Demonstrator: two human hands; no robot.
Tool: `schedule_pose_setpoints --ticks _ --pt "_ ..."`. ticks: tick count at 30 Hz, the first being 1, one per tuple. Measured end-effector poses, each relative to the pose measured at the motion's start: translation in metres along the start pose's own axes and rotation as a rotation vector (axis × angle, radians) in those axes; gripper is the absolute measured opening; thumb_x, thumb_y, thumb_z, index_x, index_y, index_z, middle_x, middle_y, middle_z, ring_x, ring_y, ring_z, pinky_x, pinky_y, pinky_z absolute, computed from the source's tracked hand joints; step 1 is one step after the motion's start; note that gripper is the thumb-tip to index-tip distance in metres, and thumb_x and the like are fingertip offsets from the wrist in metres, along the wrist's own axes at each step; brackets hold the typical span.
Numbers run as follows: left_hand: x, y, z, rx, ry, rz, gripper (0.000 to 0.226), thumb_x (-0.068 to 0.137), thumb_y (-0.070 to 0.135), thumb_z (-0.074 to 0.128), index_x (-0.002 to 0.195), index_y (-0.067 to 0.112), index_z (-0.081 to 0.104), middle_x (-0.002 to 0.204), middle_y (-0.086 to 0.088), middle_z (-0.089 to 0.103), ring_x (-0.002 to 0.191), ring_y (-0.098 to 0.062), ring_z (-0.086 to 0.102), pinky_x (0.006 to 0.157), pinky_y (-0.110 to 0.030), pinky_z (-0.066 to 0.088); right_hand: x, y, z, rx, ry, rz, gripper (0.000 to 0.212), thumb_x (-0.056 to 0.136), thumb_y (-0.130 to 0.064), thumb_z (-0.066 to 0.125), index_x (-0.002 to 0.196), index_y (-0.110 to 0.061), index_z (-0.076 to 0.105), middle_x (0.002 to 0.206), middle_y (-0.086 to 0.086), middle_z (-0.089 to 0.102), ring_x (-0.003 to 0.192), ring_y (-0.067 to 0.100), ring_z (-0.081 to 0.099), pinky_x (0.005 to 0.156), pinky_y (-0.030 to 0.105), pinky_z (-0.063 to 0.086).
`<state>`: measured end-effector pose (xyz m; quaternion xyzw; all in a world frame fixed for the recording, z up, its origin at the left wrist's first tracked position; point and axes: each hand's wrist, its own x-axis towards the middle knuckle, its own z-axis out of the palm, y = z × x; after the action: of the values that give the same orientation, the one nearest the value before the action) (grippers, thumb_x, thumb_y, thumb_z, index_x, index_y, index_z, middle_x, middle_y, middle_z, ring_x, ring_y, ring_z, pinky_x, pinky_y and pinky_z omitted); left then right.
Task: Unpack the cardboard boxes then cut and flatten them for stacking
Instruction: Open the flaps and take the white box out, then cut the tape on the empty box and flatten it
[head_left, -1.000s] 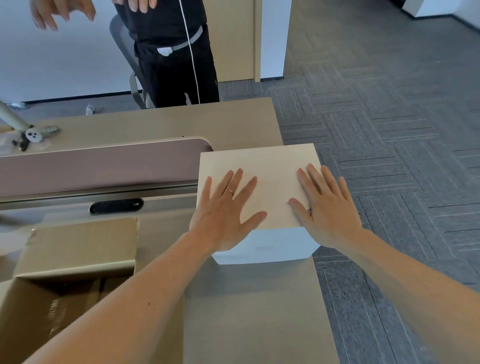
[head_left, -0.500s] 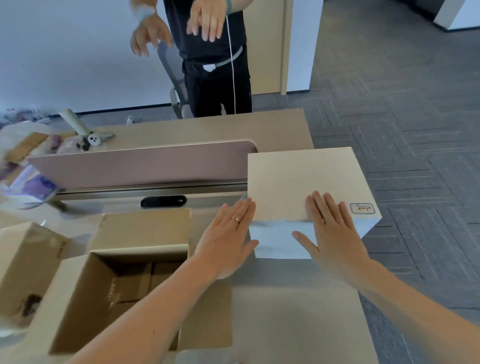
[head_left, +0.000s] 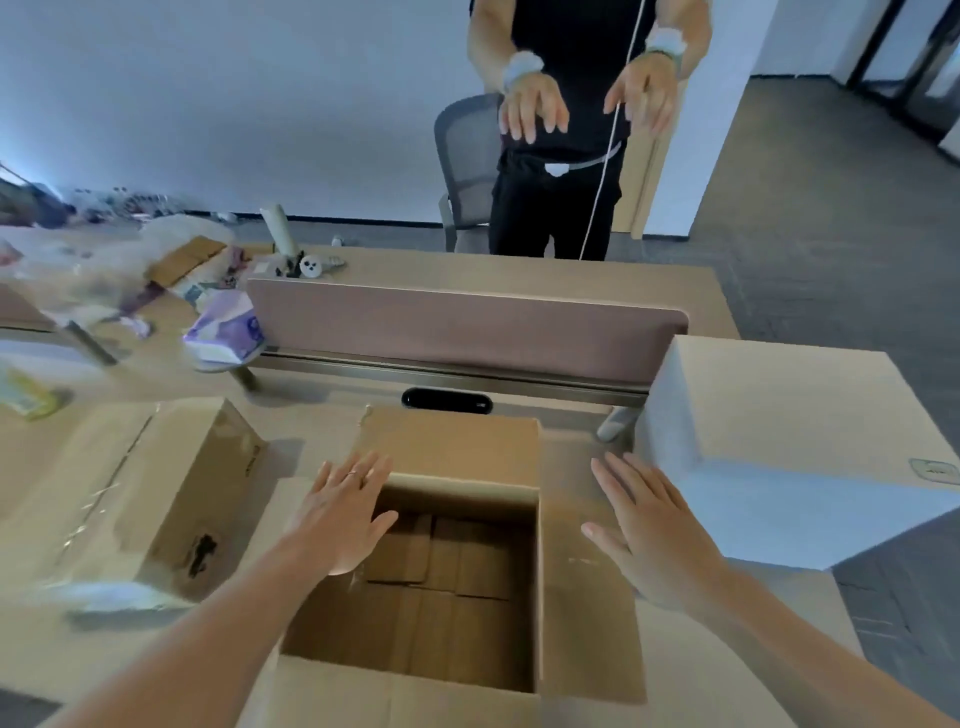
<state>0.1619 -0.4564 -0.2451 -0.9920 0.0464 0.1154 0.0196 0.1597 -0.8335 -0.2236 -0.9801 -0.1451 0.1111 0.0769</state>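
An open brown cardboard box (head_left: 452, 452) stands on the desk in front of me, flaps spread, with flat brown packages lying inside it. My left hand (head_left: 345, 512) hovers over the box's left rim, fingers spread, holding nothing. My right hand (head_left: 649, 530) is spread above the box's right flap, also holding nothing. A white box (head_left: 789, 415) with a beige top sits at the desk's right corner, just right of my right hand. A sealed, taped brown box (head_left: 140, 483) lies to the left.
A pink divider panel (head_left: 462, 327) runs across the desk behind the boxes. Plastic bags, a purple tissue pack (head_left: 223, 327) and clutter lie at the far left. A person in black (head_left: 566, 156) stands beyond the desk by a grey chair. Carpeted floor lies to the right.
Both my hands have come off the white box and moved left, over the open brown box. The view has swung left and up, showing the sealed box and clutter.
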Motion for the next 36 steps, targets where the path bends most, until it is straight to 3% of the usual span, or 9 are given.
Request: schedule_pose_setpoints --ticks 7,13,17,20,26,28,31,34,36 --pt "-0.02 -0.075 0.03 -0.057 -0.171 -0.076 0.082 0.103 0.056 0.04 0.163 0.025 -0.007 0.172 -0.002 0.001 0.158 -0.024 0.002 0.128 -0.046 0.008 0.021 -0.075 0.034 0.035 -0.16 0.123 0.076 0.1 -0.065 0.025 0.161 -0.026 0.006 0.169 -0.003 0.006 0.156 0.02 0.007 0.126 0.04 0.014" --pt "-0.009 -0.079 0.042 -0.336 -0.309 -0.146 0.088 0.103 0.04 0.054 0.163 0.021 -0.008 0.171 -0.005 0.008 0.151 -0.03 0.03 0.116 -0.043 0.037 0.021 -0.086 0.048 0.103 -0.298 0.241 0.074 0.101 -0.062 0.031 0.161 -0.02 0.016 0.167 0.0 0.019 0.153 0.023 0.019 0.123 0.041 0.023" --pt "0.003 -0.075 0.045 -0.464 -0.308 -0.204 0.069 0.105 0.026 0.052 0.16 0.019 0.01 0.152 -0.013 0.044 0.129 -0.03 0.053 0.099 -0.038 0.048 0.027 -0.083 0.064 0.211 -0.356 0.334 0.078 0.102 -0.06 0.032 0.161 -0.014 0.014 0.168 0.003 0.015 0.154 0.023 0.015 0.123 0.04 0.021" --pt "0.016 -0.082 0.044 -0.498 -0.342 -0.257 0.059 0.107 0.02 0.046 0.159 0.021 0.018 0.143 -0.014 0.054 0.125 -0.03 0.057 0.097 -0.036 0.049 0.039 -0.086 0.072 0.305 -0.35 0.419 0.079 0.101 -0.059 0.036 0.159 -0.009 0.018 0.166 0.008 0.02 0.151 0.025 0.025 0.119 0.037 0.026" --pt "0.046 -0.099 0.056 -0.812 -0.435 -0.417 0.065 0.104 0.039 0.05 0.159 0.034 0.018 0.153 -0.016 0.045 0.13 -0.039 0.053 0.105 -0.053 0.049 0.064 -0.091 0.08 0.484 -0.307 0.571 0.076 0.101 -0.062 0.037 0.149 -0.003 0.036 0.152 0.014 0.043 0.138 0.029 0.043 0.107 0.036 0.034" --pt "0.05 -0.088 0.052 -0.95 -0.41 -0.488 0.065 0.104 0.05 0.048 0.158 0.045 0.013 0.157 -0.013 0.04 0.137 -0.04 0.047 0.108 -0.059 0.045 0.072 -0.086 0.084 0.58 -0.316 0.629 0.085 0.096 -0.071 0.034 0.151 -0.007 0.038 0.152 0.012 0.044 0.139 0.029 0.043 0.11 0.037 0.033" --pt "0.057 -0.066 0.041 -1.078 -0.397 -0.585 0.062 0.104 0.056 0.043 0.159 0.038 0.02 0.157 -0.01 0.04 0.137 -0.039 0.045 0.108 -0.058 0.044 0.086 -0.084 0.082 0.746 -0.375 0.791 0.102 0.074 -0.096 0.026 0.132 -0.017 0.056 0.133 0.009 0.056 0.121 0.026 0.054 0.103 0.04 0.037" --pt "0.064 -0.059 0.038 -1.129 -0.405 -0.651 0.066 0.103 0.063 0.037 0.158 0.029 0.024 0.16 -0.009 0.035 0.142 -0.039 0.038 0.107 -0.059 0.039 0.104 -0.089 0.08 1.0 -0.34 0.89 0.087 0.09 -0.081 0.034 0.158 -0.029 0.025 0.164 0.004 0.027 0.147 0.029 0.03 0.12 0.051 0.025" --pt "0.065 -0.059 0.036 -1.152 -0.372 -0.657 0.064 0.102 0.066 0.035 0.154 0.029 0.03 0.158 -0.008 0.039 0.142 -0.037 0.039 0.107 -0.055 0.038 0.112 -0.09 0.081 1.099 -0.326 0.957 0.093 0.085 -0.084 0.041 0.159 -0.03 0.022 0.166 0.003 0.022 0.15 0.029 0.026 0.122 0.055 0.021"
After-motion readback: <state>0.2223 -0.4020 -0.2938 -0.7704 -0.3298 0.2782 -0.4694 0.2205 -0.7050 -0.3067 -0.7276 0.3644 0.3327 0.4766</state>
